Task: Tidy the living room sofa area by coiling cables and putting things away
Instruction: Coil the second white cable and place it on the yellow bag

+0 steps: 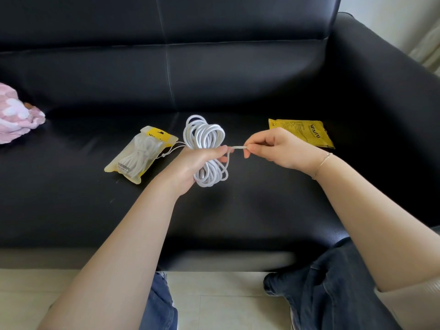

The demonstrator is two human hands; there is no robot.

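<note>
- A coiled white cable (206, 148) is gripped at its waist by the left hand (190, 163), fingers curled round it, above the sofa (238, 210) seat's middle.
- Its loose end (238, 147) is pinched by the right hand (273, 146).
- A bagged cable (140, 154) lies just left; a yellow packet (302, 132) lies right.

The sofa (238, 206) is black leather, glossy, with pale grey stitched seams running down its back. The coiled cable (204, 136), at the centre of the view, is plain white, as is its loose end (238, 147). At about ten o'clock from the coil lies a translucent yellowish pouch (140, 154) with a bright yellow header card printed in black, showing white cord inside. At two o'clock lies a flat yellow packet (302, 133) with dark lettering. Far out at nine o'clock sits a pink fabric (14, 113) patterned with white blotches. The wrist bracelet (322, 164) is thin and gold-toned. The jeans (333, 287) are dark blue denim; the floor tiles (228, 303) are cream.
</note>
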